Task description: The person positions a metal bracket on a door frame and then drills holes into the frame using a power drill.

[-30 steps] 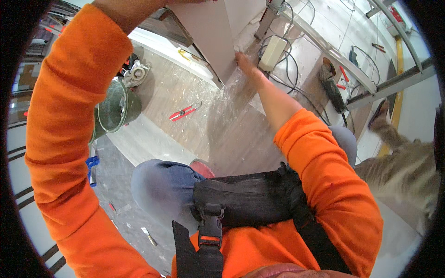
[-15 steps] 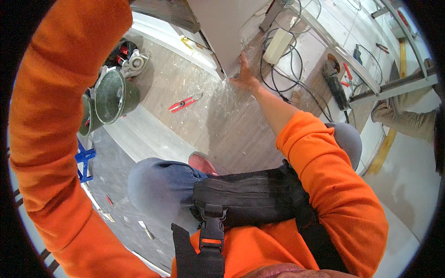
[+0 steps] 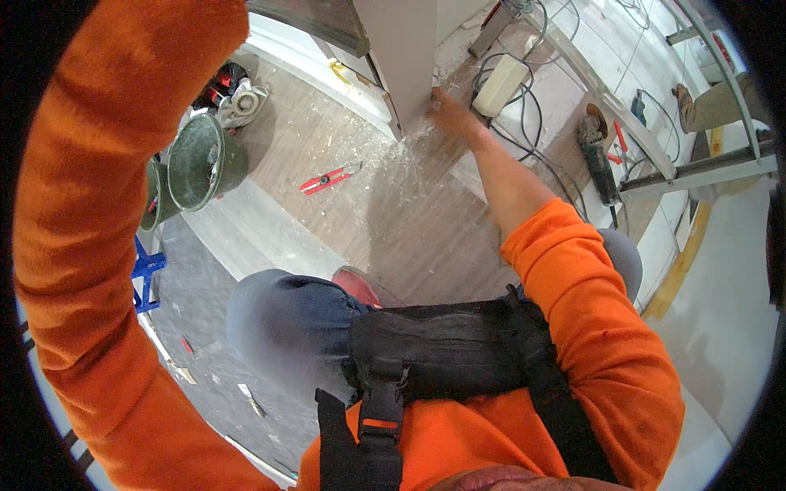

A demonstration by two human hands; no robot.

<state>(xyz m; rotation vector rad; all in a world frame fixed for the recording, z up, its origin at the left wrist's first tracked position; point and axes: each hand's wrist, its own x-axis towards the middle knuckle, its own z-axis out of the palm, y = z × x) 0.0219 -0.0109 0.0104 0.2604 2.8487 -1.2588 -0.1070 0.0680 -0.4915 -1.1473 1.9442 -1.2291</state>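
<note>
My right hand [image 3: 454, 116] is low beside a pale upright wall panel [image 3: 403, 61], against its right face near the floor. A finger points up along the panel; the rest of the fingers are blurred and partly hidden. I see nothing held in it. My left arm [image 3: 94, 204], in an orange sleeve, reaches up past the top edge, so that hand is out of sight. On the wooden floor left of the panel's foot lies a red-handled cutting tool [image 3: 327, 178], among white dust and crumbs.
A white block [image 3: 501, 86] sits among dark cables right of my hand. Further right are an angle grinder [image 3: 598, 159] and a metal ladder [image 3: 696, 173]. Green buckets [image 3: 205, 164] and a blue plastic frame [image 3: 147, 274] stand left. Another person's leg [image 3: 720, 106] shows far right.
My right hand has shifted right and slightly up along the panel, its thumb moving off the panel's bottom corner. The view has tilted a little. The other person's leg has moved upward in the view.
</note>
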